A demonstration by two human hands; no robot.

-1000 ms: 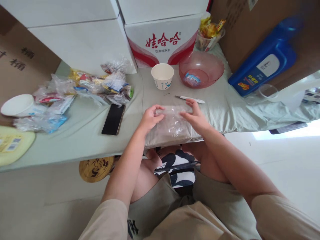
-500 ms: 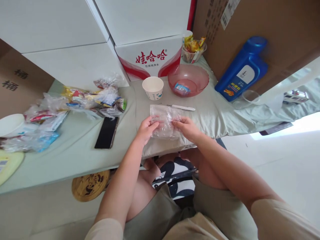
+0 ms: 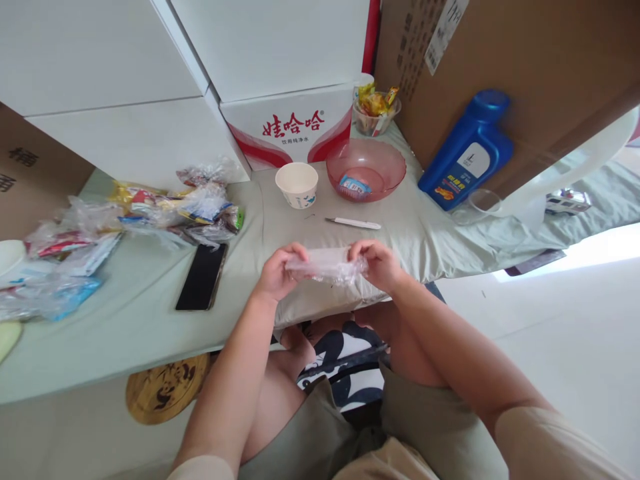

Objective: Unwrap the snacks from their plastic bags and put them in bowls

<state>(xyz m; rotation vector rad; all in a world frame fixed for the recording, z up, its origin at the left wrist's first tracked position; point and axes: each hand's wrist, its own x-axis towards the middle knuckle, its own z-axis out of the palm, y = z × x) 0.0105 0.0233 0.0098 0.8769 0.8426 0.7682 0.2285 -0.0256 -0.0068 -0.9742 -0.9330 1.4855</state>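
Observation:
A crumpled clear plastic bag is stretched between my two hands just above the near edge of the cloth-covered table. My left hand pinches its left end with closed fingers. At the other end my right hand pinches it the same way. A thin white tool lies on the cloth just beyond the bag. Farther back stand a white paper cup and a pink plastic bowl with a small packet in it.
A black phone lies left of my hands. Behind it is a pile of snack wrappers and bags. A blue jug, a clear cup and cardboard boxes stand at the right; white boxes line the back.
The plastic bag lay flat on the cloth under my hands; now both hands have folded it up and lifted it off the table toward me. The view has shifted right.

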